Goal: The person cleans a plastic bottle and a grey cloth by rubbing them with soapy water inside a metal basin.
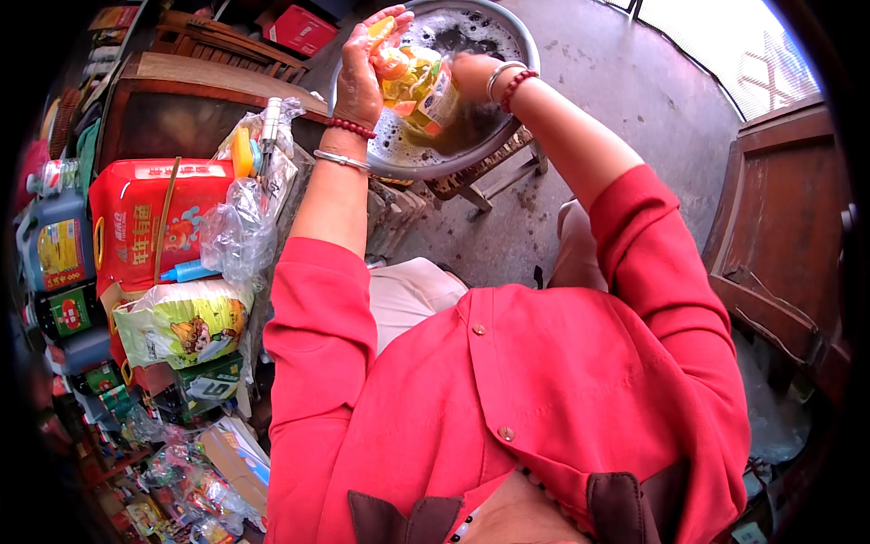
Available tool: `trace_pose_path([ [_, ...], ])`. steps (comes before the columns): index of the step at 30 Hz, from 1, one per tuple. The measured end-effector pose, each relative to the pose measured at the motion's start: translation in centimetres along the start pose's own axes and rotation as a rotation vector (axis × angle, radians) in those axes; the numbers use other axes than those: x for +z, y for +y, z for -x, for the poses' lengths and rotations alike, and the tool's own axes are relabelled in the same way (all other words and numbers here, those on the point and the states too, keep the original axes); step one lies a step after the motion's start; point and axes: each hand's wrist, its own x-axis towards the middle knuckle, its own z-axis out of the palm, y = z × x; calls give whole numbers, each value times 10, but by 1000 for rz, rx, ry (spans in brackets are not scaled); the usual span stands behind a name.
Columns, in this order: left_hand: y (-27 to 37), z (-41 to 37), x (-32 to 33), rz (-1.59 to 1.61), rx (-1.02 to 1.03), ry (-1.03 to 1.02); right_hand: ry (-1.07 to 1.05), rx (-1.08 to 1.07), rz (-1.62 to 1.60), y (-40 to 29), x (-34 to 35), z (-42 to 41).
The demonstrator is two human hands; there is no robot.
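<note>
A yellow and orange printed plastic package (425,85), with a label bearing writing, is tilted over a grey basin (445,163). My left hand (363,75) grips its upper left part, palm and fingers wet. Against the package's right side is my right hand (476,76), blurred, its fingers mostly hidden. Dark water with white suds (394,139) fills the basin beneath both hands. Whether the package is a bottle or a pouch is unclear.
The basin rests on a worn wooden stool (499,170). To the left stand a red gift box (139,238), crumpled clear plastic (239,231), a blue tube (190,270), and a large jug (61,241). A brown wooden panel (781,224) rises at right.
</note>
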Motion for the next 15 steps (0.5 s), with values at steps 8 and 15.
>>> trace_pose_path([
  [8,7,8,8,-96,-177,34,465,231,-452,-13,-54,41],
  [15,8,14,8,-74,-149,147,765,-98,-956,-111,-84,73],
])
